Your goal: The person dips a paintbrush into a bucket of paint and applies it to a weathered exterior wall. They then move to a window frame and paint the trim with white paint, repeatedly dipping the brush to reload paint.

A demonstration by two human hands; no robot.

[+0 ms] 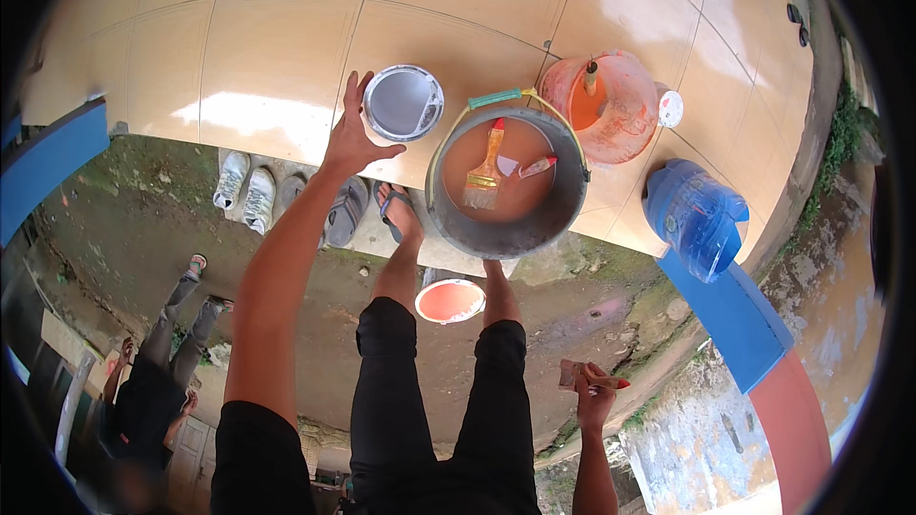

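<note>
My left hand (351, 125) has its fingers spread at the left side of a round can of grey paint (401, 104); whether they touch it cannot be told. The can stands on the tiled ledge. My right hand (594, 397) grips a flat paintbrush (608, 381) with a red-tipped handle, low on the right and away from the containers. Before me is a dark bucket (508, 239) of murky brown liquid, its wire handle carrying a green grip. A wide paintbrush (486, 168) and a second red-tipped handle (538, 167) lie in the liquid.
A paint-stained tub (630, 111) holds orange paint and a brush handle, beside a small white container (670, 109). A cut blue plastic jug (694, 214) lies farther right. Shoes (259, 199) line the ledge; an orange-lined pail (451, 302) sits below. Another person (147, 393) is at lower left.
</note>
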